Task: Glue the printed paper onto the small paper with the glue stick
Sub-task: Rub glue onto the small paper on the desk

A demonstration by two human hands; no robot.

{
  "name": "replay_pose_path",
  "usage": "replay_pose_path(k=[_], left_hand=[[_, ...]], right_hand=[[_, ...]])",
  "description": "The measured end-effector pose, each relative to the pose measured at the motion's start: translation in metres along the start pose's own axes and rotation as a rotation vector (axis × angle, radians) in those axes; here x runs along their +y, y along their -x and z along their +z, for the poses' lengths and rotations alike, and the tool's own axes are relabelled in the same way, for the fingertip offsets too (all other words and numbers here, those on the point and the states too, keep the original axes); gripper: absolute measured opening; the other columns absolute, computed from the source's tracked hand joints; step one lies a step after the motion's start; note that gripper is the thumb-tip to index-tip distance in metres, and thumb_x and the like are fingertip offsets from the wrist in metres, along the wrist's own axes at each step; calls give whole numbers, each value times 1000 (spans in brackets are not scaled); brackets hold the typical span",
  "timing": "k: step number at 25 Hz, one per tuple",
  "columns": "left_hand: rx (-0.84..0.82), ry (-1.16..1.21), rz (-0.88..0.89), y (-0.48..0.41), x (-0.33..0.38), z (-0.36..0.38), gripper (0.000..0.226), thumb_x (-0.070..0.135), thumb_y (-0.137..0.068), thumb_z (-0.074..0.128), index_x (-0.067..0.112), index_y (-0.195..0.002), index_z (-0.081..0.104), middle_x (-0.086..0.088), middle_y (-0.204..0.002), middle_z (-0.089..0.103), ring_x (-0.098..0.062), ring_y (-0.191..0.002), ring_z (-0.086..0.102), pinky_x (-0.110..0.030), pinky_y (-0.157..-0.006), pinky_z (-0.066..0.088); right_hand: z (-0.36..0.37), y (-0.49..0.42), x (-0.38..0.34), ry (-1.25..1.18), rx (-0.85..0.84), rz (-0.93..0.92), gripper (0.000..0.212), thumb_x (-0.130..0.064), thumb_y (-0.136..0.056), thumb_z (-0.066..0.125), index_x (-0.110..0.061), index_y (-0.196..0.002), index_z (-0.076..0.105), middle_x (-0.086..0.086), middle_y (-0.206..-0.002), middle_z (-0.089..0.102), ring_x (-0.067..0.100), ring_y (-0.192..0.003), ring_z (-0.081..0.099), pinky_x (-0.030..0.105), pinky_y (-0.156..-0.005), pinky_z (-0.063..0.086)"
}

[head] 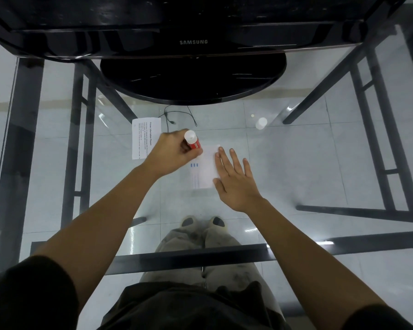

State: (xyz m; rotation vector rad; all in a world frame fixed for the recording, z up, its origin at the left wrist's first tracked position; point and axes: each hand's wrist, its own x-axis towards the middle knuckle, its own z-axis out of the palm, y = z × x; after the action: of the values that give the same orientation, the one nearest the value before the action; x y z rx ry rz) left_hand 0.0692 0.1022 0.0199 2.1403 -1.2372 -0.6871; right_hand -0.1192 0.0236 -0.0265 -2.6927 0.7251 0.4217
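Observation:
My left hand (pixel 171 154) grips a red glue stick (pixel 192 142) with a white end, its tip pressed down at the upper left edge of a small white paper (pixel 204 171) on the glass table. That paper shows faint blue marks at its left. My right hand (pixel 234 178) lies flat, fingers spread, holding down the paper's right side. A printed paper (pixel 143 136) with black text lies just left of my left hand, partly hidden by it.
A white cap (pixel 261 123) stands on the glass table (pixel 308 163) to the right. A black monitor base (pixel 192 77) sits behind the papers, with a thin cable (pixel 177 115) trailing from it. Dark frame bars and my legs show through the glass.

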Motion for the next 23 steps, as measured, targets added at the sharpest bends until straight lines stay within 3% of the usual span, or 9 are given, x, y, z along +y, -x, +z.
replay_pose_path(k=[3, 7, 14, 19, 23], left_hand=[[61, 36, -26, -6, 1, -2, 23, 30, -78, 71, 14, -92, 62, -2, -83, 71, -13, -74, 65, -22, -70, 51], [-68, 7, 27, 4, 5, 8, 26, 35, -76, 73, 18, -92, 62, 1, -81, 69, -12, -74, 64, -22, -68, 52], [6, -29, -9, -12, 4, 5, 26, 34, -79, 70, 15, -94, 60, 2, -82, 67, -7, -69, 59, -5, -60, 37], [0, -49, 1, -11, 5, 5, 26, 33, -79, 69, 14, -94, 61, 0, -82, 68, -11, -71, 61, -8, -62, 40], [-8, -49, 16, -11, 8, 5, 26, 31, -79, 69, 12, -94, 60, -3, -85, 70, -15, -74, 64, -23, -70, 51]], right_hand=[[0, -1, 0, 0, 9, 1, 62, -43, -97, 23, -18, -147, -4, 2, -157, -9, 27, -143, -11, 44, -111, -10], [2, -1, 0, 11, 18, 3, 62, -43, -97, 23, -20, -147, -6, 2, -157, -10, 27, -143, -11, 45, -111, -9], [4, -1, 0, 45, 19, 2, 63, -45, -96, 20, -18, -147, -6, 4, -157, -9, 28, -143, -9, 45, -111, -9], [4, 19, 6, 101, 46, -57, 65, -54, -90, -2, -18, -142, -17, -1, -153, -16, 21, -142, -12, 39, -108, -19], [10, 38, 13, 177, -4, -261, 64, -53, -92, 2, -17, -144, -7, -2, -149, -15, 18, -138, -17, 40, -108, -17]])
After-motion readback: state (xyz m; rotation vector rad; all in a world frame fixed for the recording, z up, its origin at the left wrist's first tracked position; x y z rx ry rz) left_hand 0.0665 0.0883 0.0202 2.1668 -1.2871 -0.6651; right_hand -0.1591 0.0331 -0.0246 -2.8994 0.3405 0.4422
